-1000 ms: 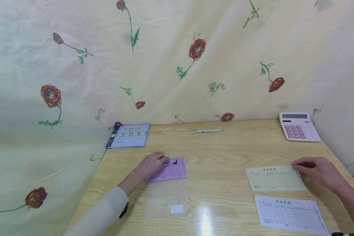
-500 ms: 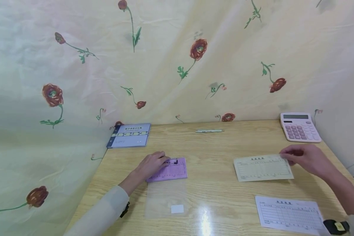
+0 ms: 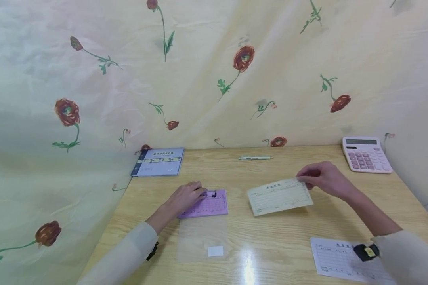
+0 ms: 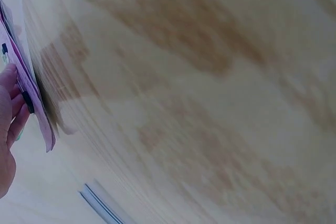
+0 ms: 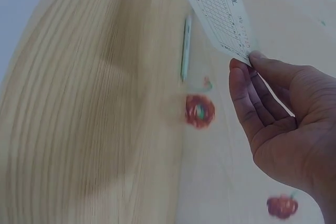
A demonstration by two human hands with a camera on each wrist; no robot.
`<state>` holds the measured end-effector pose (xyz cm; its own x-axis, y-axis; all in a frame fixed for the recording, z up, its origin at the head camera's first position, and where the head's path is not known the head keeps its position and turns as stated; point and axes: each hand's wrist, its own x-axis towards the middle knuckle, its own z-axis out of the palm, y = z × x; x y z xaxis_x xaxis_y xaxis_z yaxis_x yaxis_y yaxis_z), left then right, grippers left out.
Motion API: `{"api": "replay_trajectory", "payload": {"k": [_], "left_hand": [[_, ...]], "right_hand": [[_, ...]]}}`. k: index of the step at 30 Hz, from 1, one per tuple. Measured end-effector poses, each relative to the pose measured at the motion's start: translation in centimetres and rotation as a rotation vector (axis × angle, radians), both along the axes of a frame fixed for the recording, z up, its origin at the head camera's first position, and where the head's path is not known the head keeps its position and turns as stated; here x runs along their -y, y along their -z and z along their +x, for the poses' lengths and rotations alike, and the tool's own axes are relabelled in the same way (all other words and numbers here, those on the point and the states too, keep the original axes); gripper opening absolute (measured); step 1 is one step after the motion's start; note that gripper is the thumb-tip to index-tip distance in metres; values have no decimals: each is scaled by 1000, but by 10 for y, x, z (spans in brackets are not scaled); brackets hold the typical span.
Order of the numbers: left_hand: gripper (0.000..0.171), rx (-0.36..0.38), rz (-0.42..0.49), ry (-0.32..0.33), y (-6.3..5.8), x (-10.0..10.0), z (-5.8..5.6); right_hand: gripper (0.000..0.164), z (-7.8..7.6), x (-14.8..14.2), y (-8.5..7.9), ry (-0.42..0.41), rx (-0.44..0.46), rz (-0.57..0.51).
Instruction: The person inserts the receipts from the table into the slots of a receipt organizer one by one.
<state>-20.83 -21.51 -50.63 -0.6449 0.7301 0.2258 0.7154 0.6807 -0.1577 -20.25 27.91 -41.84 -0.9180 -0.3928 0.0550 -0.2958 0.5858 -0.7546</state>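
My left hand [image 3: 187, 198] grips the top of a see-through clipboard [image 3: 194, 241] at its wire clip [image 3: 211, 194], which has black ends. A stack of purple printed forms [image 3: 208, 206] lies on the board's upper half, partly under my fingers. In the left wrist view, my left hand's thumb and fingers [image 4: 18, 106] are at the clip, seen edge-on. My right hand [image 3: 324, 180] pinches a pale printed form [image 3: 279, 197] by its upper right corner, tilted above the table. Thumb and forefinger hold that corner in the right wrist view.
A white printed form [image 3: 337, 259] lies at the front right, partly covered by my right sleeve. A pen [image 3: 255, 158] lies at the table's back, with a blue-white ledger book [image 3: 158, 162] back left and a pink calculator [image 3: 366, 154] back right. Flowered cloth [image 3: 199, 79] hangs behind.
My right hand has lifted the pale form off the table and carried it left, toward the clipboard, tilting it. My left hand stays at the clip.
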Motion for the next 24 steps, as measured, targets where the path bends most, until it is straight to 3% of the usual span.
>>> {"api": "replay_trajectory", "payload": {"k": [8, 24], "left_hand": [[25, -10, 7, 10, -1, 0, -1], [25, -25, 7, 37, 0, 1, -1]], "right_hand": [[12, -13, 71, 9, -114, 92, -106], [6, -20, 174, 46, -215, 163, -142]]}}
